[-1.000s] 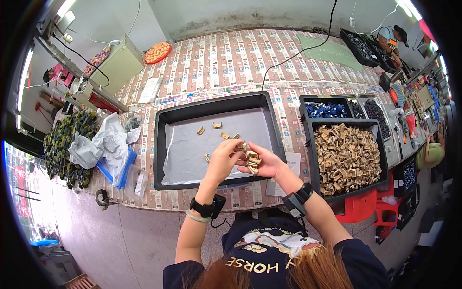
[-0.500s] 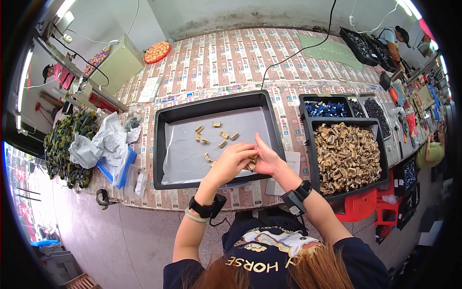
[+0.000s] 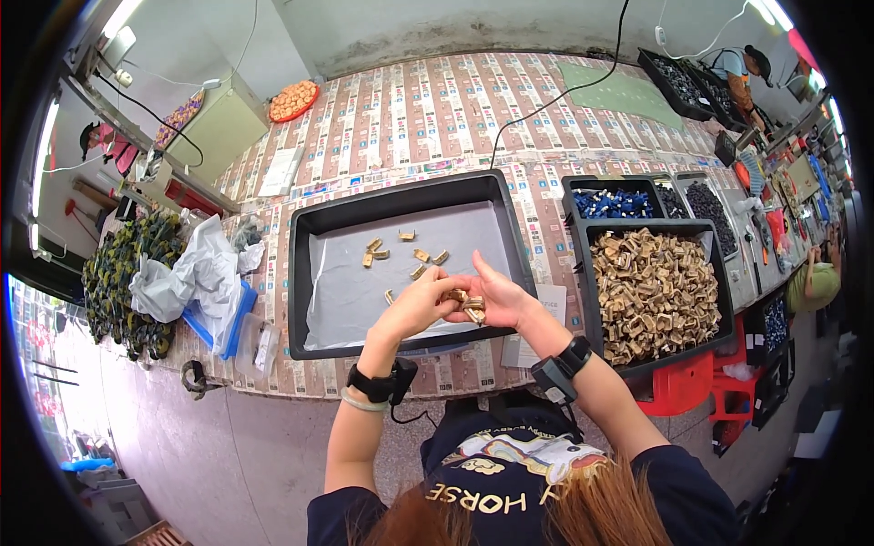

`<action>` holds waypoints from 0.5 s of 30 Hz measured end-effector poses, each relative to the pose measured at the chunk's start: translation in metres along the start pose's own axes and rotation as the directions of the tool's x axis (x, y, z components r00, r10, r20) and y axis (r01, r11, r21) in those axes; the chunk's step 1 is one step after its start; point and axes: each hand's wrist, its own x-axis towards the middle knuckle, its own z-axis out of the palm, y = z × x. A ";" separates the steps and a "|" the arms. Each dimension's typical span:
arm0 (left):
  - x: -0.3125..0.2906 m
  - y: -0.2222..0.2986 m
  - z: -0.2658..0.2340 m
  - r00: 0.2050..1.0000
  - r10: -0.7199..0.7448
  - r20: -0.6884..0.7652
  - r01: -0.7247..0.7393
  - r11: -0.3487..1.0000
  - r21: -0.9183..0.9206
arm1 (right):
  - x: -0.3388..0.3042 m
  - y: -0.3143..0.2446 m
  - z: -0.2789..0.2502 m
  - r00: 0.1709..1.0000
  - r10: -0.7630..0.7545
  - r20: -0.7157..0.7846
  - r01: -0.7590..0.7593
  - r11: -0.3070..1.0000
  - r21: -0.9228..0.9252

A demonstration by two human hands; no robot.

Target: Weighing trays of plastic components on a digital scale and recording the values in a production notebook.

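Over the near right part of a black tray (image 3: 300,273) lined with a pale sheet, my two hands meet. My right hand (image 3: 503,298) is turned palm up with its thumb raised, cupping several small tan-brown clip-shaped pieces (image 3: 474,309). My left hand (image 3: 411,308) reaches across from the left, its fingers closed at one of these pieces (image 3: 456,296) beside the right palm; its fingertips are partly hidden. Several similar loose pieces (image 3: 421,255) lie scattered on the sheet beyond my hands.
To the right, a black bin (image 3: 728,309) holds a heap of tan-brown pieces, with blue pieces (image 3: 613,204) in a tray behind it. At left are a dark green-and-yellow pile (image 3: 132,273), white plastic bags (image 3: 196,273) and a blue tray (image 3: 238,323). Another person (image 3: 748,77) works at far right.
My fingers have shifted apart a little, so the pieces in my right palm show more. The left hand has moved slightly left and down.
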 end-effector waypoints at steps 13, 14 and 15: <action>-0.002 -0.003 0.017 0.974 -0.061 -0.220 0.011 0.975 -0.223 | 0.004 0.001 -0.010 0.957 -0.266 -0.113 0.272 0.961 0.040; -0.002 0.004 0.023 0.974 -0.060 -0.217 0.010 0.975 -0.223 | 0.004 0.001 -0.007 0.957 -0.268 -0.114 0.274 0.961 0.041; -0.004 0.015 0.028 0.970 -0.055 -0.236 0.019 0.988 -0.154 | 0.005 0.001 -0.002 0.942 -0.308 -0.132 0.313 0.949 0.023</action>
